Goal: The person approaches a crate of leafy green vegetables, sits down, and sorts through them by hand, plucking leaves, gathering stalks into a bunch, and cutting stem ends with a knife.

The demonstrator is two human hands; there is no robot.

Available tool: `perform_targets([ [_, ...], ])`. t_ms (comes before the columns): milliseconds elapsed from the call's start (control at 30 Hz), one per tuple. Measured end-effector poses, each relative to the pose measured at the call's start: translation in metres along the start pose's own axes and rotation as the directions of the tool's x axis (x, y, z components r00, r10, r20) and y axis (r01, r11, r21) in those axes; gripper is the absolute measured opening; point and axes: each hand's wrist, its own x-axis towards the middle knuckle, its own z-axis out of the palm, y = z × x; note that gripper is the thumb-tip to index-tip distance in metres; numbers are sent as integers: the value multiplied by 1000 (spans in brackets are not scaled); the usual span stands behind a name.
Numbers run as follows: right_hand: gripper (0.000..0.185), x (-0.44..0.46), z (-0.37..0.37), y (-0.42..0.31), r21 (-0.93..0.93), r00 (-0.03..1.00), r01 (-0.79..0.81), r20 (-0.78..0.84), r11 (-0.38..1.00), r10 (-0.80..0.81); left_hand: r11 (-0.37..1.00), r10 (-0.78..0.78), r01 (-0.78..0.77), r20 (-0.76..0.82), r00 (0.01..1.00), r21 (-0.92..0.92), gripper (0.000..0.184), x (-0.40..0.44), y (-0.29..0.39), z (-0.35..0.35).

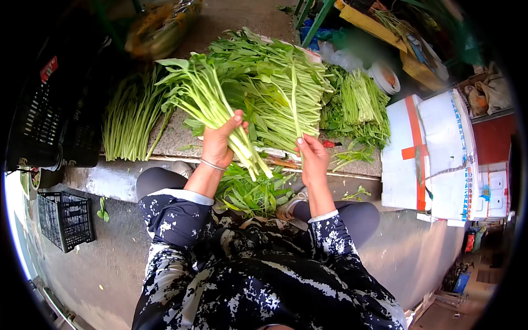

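Note:
My left hand (220, 142) is wrapped round a bunch of water spinach (212, 93), leaves pointing up and away, cut stem ends toward my lap. Between thumb and fingers of my right hand (313, 157) is a single water spinach stalk (295, 99), held upright by its lower end. Behind both hands lies a big pile of water spinach (264, 88), its stems mostly to the right. More stalks stand in a bundle (129, 118) to the left, and a stack of bundles (360, 99) lies to the right. Loose leaves (253, 190) are heaped between my feet.
White foam boxes (434, 151) with orange tape stand at the right. Black crates (41, 121) are stacked at the far left, and a small black basket (66, 220) sits on the floor below them. A white tub (386, 77) stands behind the right-hand bundles.

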Motion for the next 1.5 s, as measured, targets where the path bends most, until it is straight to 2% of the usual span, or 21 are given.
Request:
perform_targets([
  [300, 20, -29, 14, 25, -241, 991, 136, 52, 961, -127, 999, -42, 42, -10, 999, -11, 30, -1, -10, 6],
  [367, 20, -32, 18, 21, -460, 937, 347, 137, 817, -321, 999, -48, 48, -14, 999, 12, 30, -1, -12, 5],
  [533, 18, -41, 22, 13, -594, 890, 444, 206, 671, -407, 987, 6, -4, -12, 1000, 159, 27, -1, -24, 2],
  [633, 16, -40, 19, 22, -517, 898, 439, 229, 735, -375, 976, -18, 25, -37, 999, 218, 26, -4, -28, 5],
  [667, 15, -40, 19, 28, -384, 972, 217, 174, 897, -161, 973, -34, 40, -29, 999, 227, 25, -6, -28, 6],
  [700, 15, -36, 17, 31, -356, 981, -29, 171, 934, 96, 969, -53, 58, -27, 998, 240, 23, -8, -28, 7],
  [733, 19, -33, 16, 36, -254, 966, -88, 214, 963, 145, 969, -58, 60, -15, 998, 240, 22, -10, -29, 8],
  [767, 28, -32, 19, 23, -300, 917, -271, 209, 915, 340, 968, -62, 63, -11, 998, 241, 21, -14, -30, 9],
  [833, 32, -26, 27, 26, 37, 865, -465, 231, 885, 445, 956, -145, 130, 36, 989, 263, 21, -20, -35, 5],
  [867, 32, -25, 32, 17, 106, 822, -541, 279, 834, 497, 955, -104, 83, 60, 993, 286, 22, -22, -42, 1],
  [1033, 30, -23, 42, 24, 77, 837, -504, 289, 860, 465, 958, -110, 87, 72, 991, 275, 28, -38, -56, -13],
  [1133, 22, -27, 39, 40, 316, 826, -561, 276, 765, 492, 940, -80, 74, 5, 997, 334, 28, -42, -56, -14],
  [1167, 22, -28, 37, 44, 320, 826, -561, 280, 764, 490, 938, -77, 71, 6, 997, 338, 28, -43, -52, -12],
  [1233, 22, -33, 33, 47, 119, 863, -476, 255, 871, 437, 954, -77, 90, -57, 995, 286, 28, -42, -45, -11],
  [1267, 22, -39, 35, 48, 49, 908, -354, 255, 934, 331, 953, -93, 111, -78, 993, 281, 28, -40, -42, -10],
  [1300, 22, -45, 30, 47, 51, 907, -358, 259, 932, 334, 952, -91, 110, -82, 993, 285, 28, -38, -39, -10],
  [1333, 20, -53, 23, 38, -215, 939, -141, 279, 966, 199, 958, -33, 62, -108, 994, 279, 26, -35, -34, -8],
  [1367, 19, -59, 16, 35, -454, 938, 96, 338, 886, 71, 962, 26, 12, -137, 990, 274, 24, -31, -29, -8],
  [1400, 19, -64, 4, 50, -547, 939, 197, 344, 814, 4, 962, 72, -37, -121, 990, 270, 21, -24, -23, -10],
  [1433, 19, -70, -8, 52, -549, 936, 192, 352, 814, 17, 955, 90, -52, -119, 989, 291, 20, -17, -16, -12],
  [1500, 27, -84, -38, 53, -727, 911, 199, 385, 657, 150, 952, 92, -53, -117, 989, 300, 23, -14, 0, -5],
])
